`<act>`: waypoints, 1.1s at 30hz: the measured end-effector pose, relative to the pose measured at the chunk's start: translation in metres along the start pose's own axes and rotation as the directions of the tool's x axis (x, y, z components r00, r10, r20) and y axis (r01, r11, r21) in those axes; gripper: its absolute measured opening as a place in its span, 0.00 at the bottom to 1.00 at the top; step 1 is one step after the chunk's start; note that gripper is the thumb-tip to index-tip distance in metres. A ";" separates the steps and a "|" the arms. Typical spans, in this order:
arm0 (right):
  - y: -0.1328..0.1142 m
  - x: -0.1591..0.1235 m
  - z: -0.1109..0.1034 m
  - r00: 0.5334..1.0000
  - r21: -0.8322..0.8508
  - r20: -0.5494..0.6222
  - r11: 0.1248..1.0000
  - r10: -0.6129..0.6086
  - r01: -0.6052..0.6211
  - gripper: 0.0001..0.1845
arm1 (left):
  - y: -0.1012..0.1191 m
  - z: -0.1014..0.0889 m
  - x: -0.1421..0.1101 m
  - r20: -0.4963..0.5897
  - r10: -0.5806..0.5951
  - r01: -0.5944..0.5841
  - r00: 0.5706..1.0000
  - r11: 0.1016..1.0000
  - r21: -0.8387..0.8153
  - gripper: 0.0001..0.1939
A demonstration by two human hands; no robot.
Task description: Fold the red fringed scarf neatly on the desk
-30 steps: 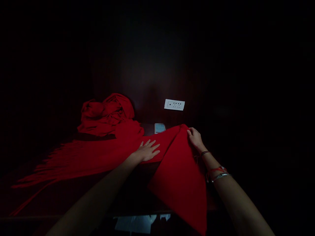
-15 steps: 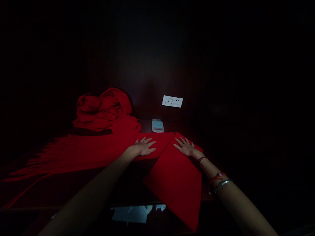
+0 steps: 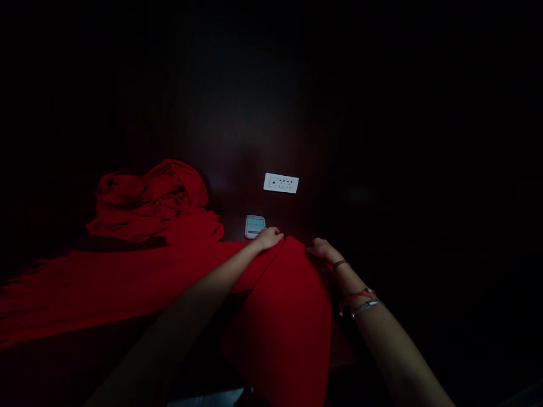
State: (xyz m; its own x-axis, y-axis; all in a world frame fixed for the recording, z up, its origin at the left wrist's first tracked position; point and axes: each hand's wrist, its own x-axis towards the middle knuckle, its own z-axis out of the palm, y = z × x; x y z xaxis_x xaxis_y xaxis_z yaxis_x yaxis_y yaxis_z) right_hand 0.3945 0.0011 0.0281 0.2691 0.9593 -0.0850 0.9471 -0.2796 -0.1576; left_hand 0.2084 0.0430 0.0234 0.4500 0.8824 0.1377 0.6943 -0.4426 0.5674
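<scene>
A long red scarf [image 3: 127, 277] lies spread across a dark table, its far end bunched in a heap [image 3: 148, 195] at the back left. A folded length of it [image 3: 284, 316] hangs over the near edge. My left hand [image 3: 268, 237] grips the far fold of the cloth, fingers curled. On the right side of the same fold, my right hand [image 3: 321, 249] also curls its fingers on the fabric; bracelets circle that wrist.
A phone [image 3: 255, 226] with a lit screen lies just beyond my left hand. A white socket plate [image 3: 280, 183] is set in the dark back wall. The surroundings are very dark. Something pale shows below the table's near edge.
Both hands went from lying flat on the scarf to gripping its far fold, closer together. The view shifted to the right.
</scene>
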 end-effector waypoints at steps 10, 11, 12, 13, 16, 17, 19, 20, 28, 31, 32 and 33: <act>0.050 -0.030 0.012 0.992 0.183 -0.037 0.977 0.118 -0.109 0.16 | 0.023 0.040 0.054 0.033 -0.265 0.260 0.964 0.906 -0.335 0.23; 0.051 -0.031 0.012 0.993 0.210 -0.048 0.973 0.103 -0.091 0.14 | 0.023 0.041 0.055 0.027 -0.275 0.266 0.961 0.895 -0.359 0.25; 0.052 -0.032 0.013 0.993 0.248 -0.062 0.965 0.101 -0.083 0.14 | 0.023 0.042 0.056 0.022 -0.284 0.271 0.958 0.884 -0.380 0.28; 0.053 -0.033 0.013 0.991 0.310 -0.075 0.947 0.111 -0.082 0.14 | 0.023 0.042 0.057 0.018 -0.294 0.276 0.956 0.874 -0.400 0.30; 0.054 -0.036 0.015 0.982 0.637 -0.078 0.766 0.175 -0.086 0.18 | 0.020 0.044 0.055 -0.001 -0.314 0.280 0.949 0.849 -0.448 0.31; 0.054 -0.037 0.016 0.980 0.748 -0.061 0.659 0.190 -0.081 0.19 | 0.019 0.045 0.054 -0.009 -0.315 0.276 0.949 0.843 -0.461 0.30; 0.054 -0.038 0.018 0.978 0.888 -0.011 0.451 0.209 -0.086 0.18 | 0.017 0.047 0.050 -0.020 -0.309 0.262 0.951 0.837 -0.479 0.27; 0.054 -0.038 0.019 0.975 0.921 0.015 0.376 0.220 -0.099 0.17 | 0.016 0.048 0.048 -0.024 -0.303 0.254 0.953 0.837 -0.484 0.26; 0.056 -0.040 0.022 0.980 0.890 -0.017 0.450 0.200 -0.077 0.20 | 0.005 0.049 0.047 -0.061 -0.235 0.196 0.970 0.906 -0.376 0.21; 0.052 -0.043 0.021 0.969 0.644 -0.176 0.765 0.176 -0.022 0.20 | 0.002 0.050 0.052 -0.083 -0.165 0.136 0.983 0.952 -0.274 0.20; 0.050 -0.043 0.021 0.965 0.568 -0.198 0.822 0.174 -0.031 0.20 | 0.001 0.050 0.054 -0.086 -0.135 0.111 0.987 0.965 -0.236 0.19; 0.049 -0.044 0.021 0.963 0.510 -0.208 0.859 0.170 -0.042 0.19 | 0.001 0.051 0.055 -0.085 -0.103 0.084 0.991 0.977 -0.198 0.19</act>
State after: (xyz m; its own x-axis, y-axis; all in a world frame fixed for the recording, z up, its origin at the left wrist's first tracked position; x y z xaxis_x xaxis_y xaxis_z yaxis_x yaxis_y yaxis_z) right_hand 0.4250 -0.0554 0.0033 0.4567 0.8844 0.0961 0.7135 -0.2997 -0.6333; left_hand 0.2626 0.0826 -0.0095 0.3271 0.9335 0.1471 0.6045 -0.3263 0.7267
